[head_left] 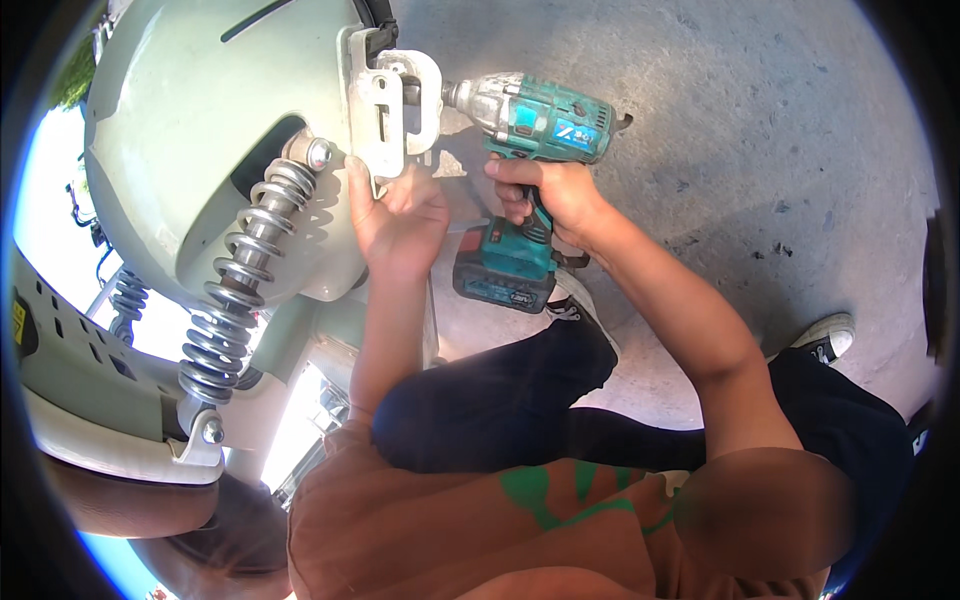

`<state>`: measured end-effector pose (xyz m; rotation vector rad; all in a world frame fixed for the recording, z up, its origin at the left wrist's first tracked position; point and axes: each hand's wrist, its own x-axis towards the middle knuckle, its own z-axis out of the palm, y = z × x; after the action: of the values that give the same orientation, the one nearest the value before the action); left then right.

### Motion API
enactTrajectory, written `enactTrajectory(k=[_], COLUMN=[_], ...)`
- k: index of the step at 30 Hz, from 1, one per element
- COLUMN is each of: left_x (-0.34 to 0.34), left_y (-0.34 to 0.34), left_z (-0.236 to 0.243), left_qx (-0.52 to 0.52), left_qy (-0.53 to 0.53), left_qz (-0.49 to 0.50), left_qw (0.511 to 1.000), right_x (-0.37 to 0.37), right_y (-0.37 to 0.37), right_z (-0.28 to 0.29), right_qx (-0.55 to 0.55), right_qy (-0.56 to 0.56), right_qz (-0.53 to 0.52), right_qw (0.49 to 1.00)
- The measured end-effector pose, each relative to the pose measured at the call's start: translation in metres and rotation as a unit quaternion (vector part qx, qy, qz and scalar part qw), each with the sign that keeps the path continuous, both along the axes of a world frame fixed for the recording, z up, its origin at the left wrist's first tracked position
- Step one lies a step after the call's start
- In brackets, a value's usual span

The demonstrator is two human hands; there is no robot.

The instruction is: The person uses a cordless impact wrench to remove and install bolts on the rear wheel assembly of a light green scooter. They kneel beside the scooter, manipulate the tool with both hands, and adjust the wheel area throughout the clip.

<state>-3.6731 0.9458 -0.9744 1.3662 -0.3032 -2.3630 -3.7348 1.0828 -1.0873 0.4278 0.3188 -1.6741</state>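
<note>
My right hand grips the handle of a teal cordless impact wrench, whose battery hangs below. The wrench's nose points left and its socket end reaches inside the loop of a white metal bracket. That slotted bracket stands against the edge of a pale green rounded body panel. At the bracket's lower end, my left hand is closed on it, thumb raised along its left side and fingers curled. Whatever fastener the socket meets is too hidden to make out.
A coil-spring shock absorber slants beside the panel, bolted at both ends. A brown-and-white seat-like part lies at lower left. Grey concrete floor spreads to the right, and my bent leg is close under the wrench.
</note>
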Motion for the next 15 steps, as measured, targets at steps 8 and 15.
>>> enactTrajectory(k=[8, 15], left_x=[-0.0016, 0.0010], left_y=[0.0007, -0.0014], left_z=[0.0007, -0.0015], left_qx=[-0.003, 0.011], left_qy=[0.001, 0.015], left_qz=[-0.008, -0.004], left_qw=[1.000, 1.000], right_x=[-0.0011, -0.0003], right_y=[0.0000, 0.0001], right_z=[0.0020, 0.0001], right_qx=[-0.001, -0.012], right_qy=[-0.002, -0.014], right_qz=[0.000, -0.004], right_qw=[1.000, 1.000])
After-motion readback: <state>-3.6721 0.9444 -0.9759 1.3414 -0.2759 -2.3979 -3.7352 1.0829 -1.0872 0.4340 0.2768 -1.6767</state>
